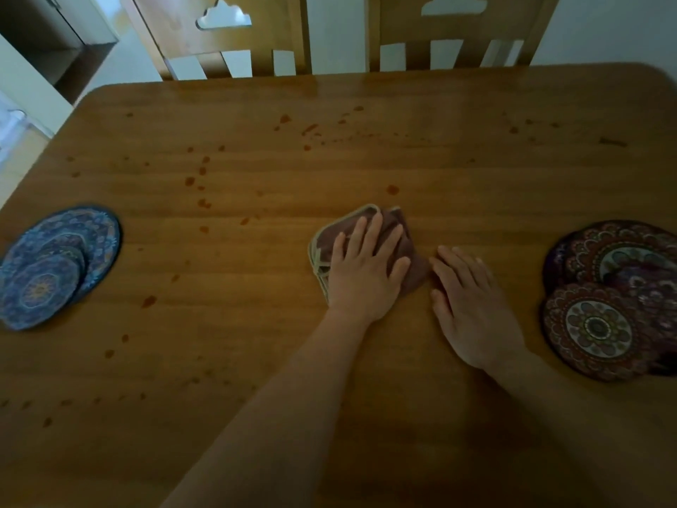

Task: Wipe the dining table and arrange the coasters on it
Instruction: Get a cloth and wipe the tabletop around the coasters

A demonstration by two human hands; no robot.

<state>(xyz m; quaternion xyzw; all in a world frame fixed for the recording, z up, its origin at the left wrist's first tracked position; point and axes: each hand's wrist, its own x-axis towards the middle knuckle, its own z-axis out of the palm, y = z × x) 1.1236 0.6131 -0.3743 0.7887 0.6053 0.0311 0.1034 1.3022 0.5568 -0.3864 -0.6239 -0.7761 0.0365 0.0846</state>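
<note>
head view of a wooden table (476, 170). left hand (366, 267) lies flat on a folded brown cloth (399, 223) near the table's middle, fingers straight and slightly spread, pressing the cloth down. right hand (472, 304) rests palm-down on the bare wood just right of the cloth, fingers straight and close together; its fingertips lie at the cloth's right corner, though contact cannot be told for sure. reddish spots (309, 129) are scattered over the far and left parts of the table. blue coasters (55, 265), a small one overlapping a larger one, sit at the left edge. red coasters (608, 298), several overlapping, sit at the right edge, well apart from the blue ones. two chairs (219, 42) stand at the far side of the table.
</note>
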